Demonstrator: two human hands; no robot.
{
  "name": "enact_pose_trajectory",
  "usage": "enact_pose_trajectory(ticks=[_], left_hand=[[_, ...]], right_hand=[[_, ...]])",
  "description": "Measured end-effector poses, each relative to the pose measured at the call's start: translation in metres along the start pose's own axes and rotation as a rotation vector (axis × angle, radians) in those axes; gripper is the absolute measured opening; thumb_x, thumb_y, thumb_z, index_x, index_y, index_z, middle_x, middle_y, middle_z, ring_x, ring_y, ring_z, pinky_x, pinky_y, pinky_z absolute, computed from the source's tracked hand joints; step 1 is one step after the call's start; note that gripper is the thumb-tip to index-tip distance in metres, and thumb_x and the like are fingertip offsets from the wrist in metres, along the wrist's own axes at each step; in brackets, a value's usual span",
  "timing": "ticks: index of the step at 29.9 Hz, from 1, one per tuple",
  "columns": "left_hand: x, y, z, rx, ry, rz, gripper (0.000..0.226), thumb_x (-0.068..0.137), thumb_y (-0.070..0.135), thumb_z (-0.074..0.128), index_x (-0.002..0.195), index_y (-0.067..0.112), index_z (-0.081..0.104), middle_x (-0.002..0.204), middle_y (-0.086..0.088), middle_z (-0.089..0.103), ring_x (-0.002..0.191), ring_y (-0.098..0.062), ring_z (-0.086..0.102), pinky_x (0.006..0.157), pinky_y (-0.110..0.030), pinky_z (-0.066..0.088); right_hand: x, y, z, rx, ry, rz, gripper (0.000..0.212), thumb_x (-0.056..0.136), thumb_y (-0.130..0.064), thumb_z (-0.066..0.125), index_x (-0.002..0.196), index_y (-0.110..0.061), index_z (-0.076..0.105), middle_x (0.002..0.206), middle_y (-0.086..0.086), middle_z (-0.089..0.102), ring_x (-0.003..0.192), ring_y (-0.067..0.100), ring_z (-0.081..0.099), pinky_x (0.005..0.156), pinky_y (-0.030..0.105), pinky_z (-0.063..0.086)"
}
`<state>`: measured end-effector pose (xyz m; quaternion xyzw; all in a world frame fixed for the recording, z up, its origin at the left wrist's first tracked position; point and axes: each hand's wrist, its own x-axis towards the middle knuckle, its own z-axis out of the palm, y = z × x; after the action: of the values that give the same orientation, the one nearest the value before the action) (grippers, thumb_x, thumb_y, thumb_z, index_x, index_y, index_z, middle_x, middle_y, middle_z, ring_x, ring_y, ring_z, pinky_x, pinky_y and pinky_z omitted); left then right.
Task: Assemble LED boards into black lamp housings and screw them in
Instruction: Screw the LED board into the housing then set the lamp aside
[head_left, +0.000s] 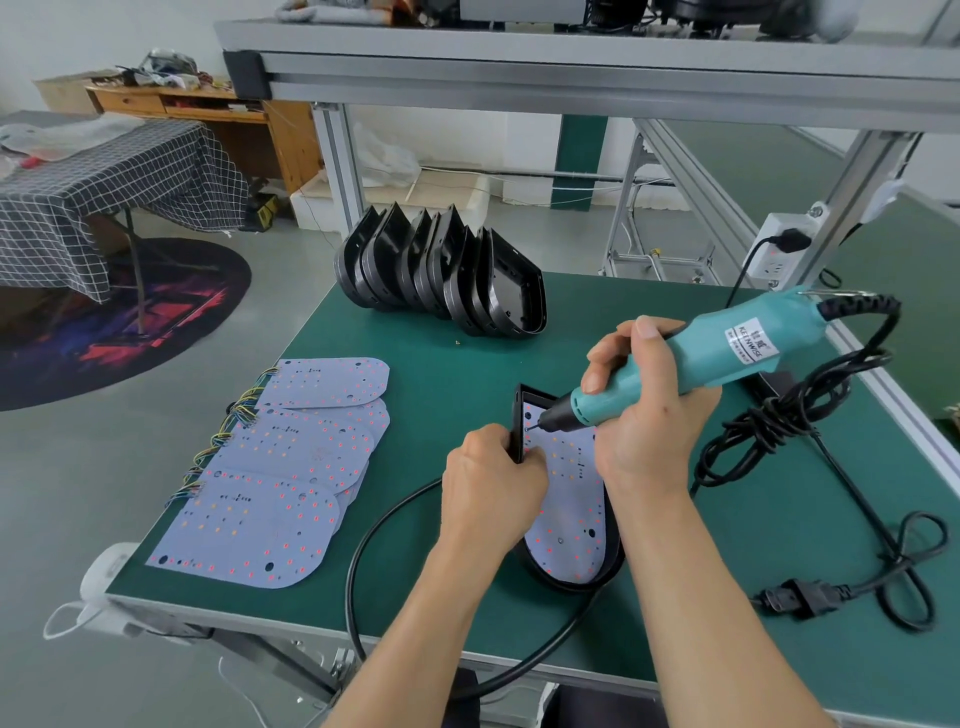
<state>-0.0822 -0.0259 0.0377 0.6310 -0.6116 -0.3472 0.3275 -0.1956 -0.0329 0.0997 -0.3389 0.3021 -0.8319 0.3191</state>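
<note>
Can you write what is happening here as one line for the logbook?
step: screwing board in | right hand: holds screwdriver | left hand: grips housing edge | board: inside housing

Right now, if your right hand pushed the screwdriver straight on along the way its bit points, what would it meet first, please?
The right hand aims the screwdriver down-left, so its bit would probably meet the LED board at its top-left corner, just inside the housing wall the left hand grips.

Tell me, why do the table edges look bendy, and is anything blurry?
Head view: the wide lens bows the frame and table edges; light is soft, with faint shadows; the screwdriver and boards are sharp, the far room slightly soft.
</note>
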Motion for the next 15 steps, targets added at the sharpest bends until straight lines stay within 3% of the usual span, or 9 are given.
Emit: enact_pose_trajectory(ticks=[3, 5, 8, 10, 12, 14, 15], left_hand=[[0.004, -0.002, 0.0, 0.03, -0.029, -0.04, 0.038, 0.085, 0.024, 0.061, 0.063, 0.015, 0.032, 0.047, 0.007, 0.036, 0.051, -0.032, 0.057, 0.046, -0.027, 0.035], [0.006, -0.006, -0.002, 0.038, -0.032, -0.065, 0.041, 0.086, 0.022, 0.062, 0.061, 0.015, 0.03, 0.038, 0.009, 0.032, 0.036, -0.013, 0.042, 0.038, -0.021, 0.027], [0.009, -0.009, -0.004, 0.023, -0.043, -0.097, 0.048, 0.086, 0.032, 0.066, 0.059, 0.015, 0.031, 0.039, 0.008, 0.03, 0.037, -0.014, 0.03, 0.037, -0.02, 0.023], [0.009, -0.004, -0.008, 0.025, -0.021, -0.103, 0.056, 0.084, 0.051, 0.069, 0.06, 0.013, 0.035, 0.048, 0.005, 0.033, 0.048, -0.018, 0.031, 0.043, -0.025, 0.03], [0.009, 0.001, -0.015, 0.057, 0.025, -0.085, 0.062, 0.083, 0.065, 0.066, 0.065, 0.008, 0.049, 0.055, 0.0, 0.047, 0.059, -0.023, 0.045, 0.058, -0.03, 0.045], [0.011, 0.007, -0.024, 0.034, 0.13, -0.031, 0.054, 0.085, 0.067, 0.066, 0.084, 0.013, 0.068, 0.073, 0.006, 0.067, 0.081, -0.021, 0.064, 0.083, -0.037, 0.054], [0.011, 0.013, -0.027, -0.002, 0.194, 0.016, 0.045, 0.087, 0.062, 0.068, 0.092, 0.017, 0.071, 0.079, 0.011, 0.069, 0.088, -0.019, 0.066, 0.087, -0.039, 0.054]], right_hand=[[0.003, -0.006, -0.003, -0.01, -0.011, -0.021, 0.013, 0.089, -0.021, 0.065, 0.077, -0.024, 0.065, 0.067, 0.007, 0.063, 0.048, 0.023, 0.049, 0.058, 0.028, 0.042], [0.007, -0.013, -0.007, -0.015, -0.015, -0.037, 0.014, 0.091, -0.02, 0.065, 0.077, -0.024, 0.064, 0.067, 0.007, 0.062, 0.049, 0.024, 0.048, 0.059, 0.03, 0.042], [0.013, -0.023, -0.018, 0.043, 0.057, 0.002, 0.014, 0.094, -0.017, 0.063, 0.081, -0.015, 0.058, 0.065, 0.007, 0.059, 0.048, 0.023, 0.046, 0.056, 0.029, 0.04], [0.014, -0.027, -0.034, 0.124, 0.137, 0.074, 0.016, 0.097, -0.019, 0.06, 0.081, -0.014, 0.056, 0.064, 0.005, 0.056, 0.049, 0.019, 0.045, 0.053, 0.027, 0.039], [0.009, -0.028, -0.054, 0.16, 0.211, 0.149, 0.019, 0.097, -0.024, 0.06, 0.081, -0.017, 0.057, 0.067, 0.002, 0.055, 0.052, 0.016, 0.044, 0.054, 0.025, 0.039], [0.002, -0.028, -0.075, 0.174, 0.257, 0.193, 0.021, 0.098, -0.028, 0.059, 0.079, -0.019, 0.059, 0.07, 0.0, 0.055, 0.053, 0.014, 0.044, 0.055, 0.024, 0.04], [-0.001, -0.027, -0.084, 0.181, 0.273, 0.208, 0.022, 0.099, -0.029, 0.058, 0.079, -0.02, 0.059, 0.07, -0.001, 0.054, 0.054, 0.013, 0.044, 0.055, 0.023, 0.04]])
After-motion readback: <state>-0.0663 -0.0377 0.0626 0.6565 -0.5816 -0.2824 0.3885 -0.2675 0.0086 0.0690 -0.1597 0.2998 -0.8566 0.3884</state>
